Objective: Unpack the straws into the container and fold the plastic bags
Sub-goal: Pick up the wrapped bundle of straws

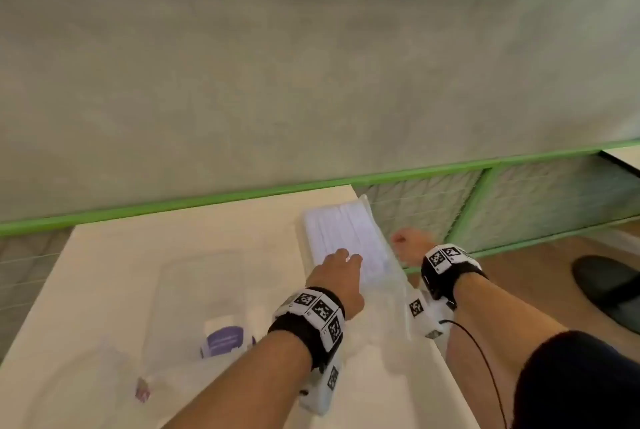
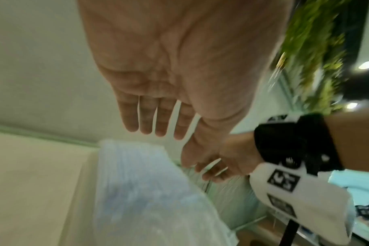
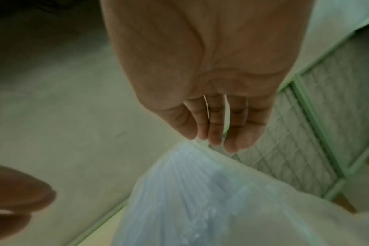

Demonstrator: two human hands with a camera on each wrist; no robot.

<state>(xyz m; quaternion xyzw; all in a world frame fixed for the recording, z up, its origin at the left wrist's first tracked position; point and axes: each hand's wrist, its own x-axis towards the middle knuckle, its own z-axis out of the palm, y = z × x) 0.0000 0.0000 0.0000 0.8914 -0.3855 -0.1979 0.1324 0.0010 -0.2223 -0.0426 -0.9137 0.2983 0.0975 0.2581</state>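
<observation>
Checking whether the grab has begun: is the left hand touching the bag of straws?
Cannot tell. In the left wrist view the left hand hovers open near the bag of straws, but blur hides any contact.

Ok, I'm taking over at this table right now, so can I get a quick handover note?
Left hand: open, fingers straight over the bag of straws.
Right hand: open, past the table edge beside the bag; contact unclear.
Bag: full, lying at the table's far right edge.
Clear container: left of the bag; no straws visible in it.
Done: nothing visible yet.
Left: empty the straws into the container, fold the bags.
</observation>
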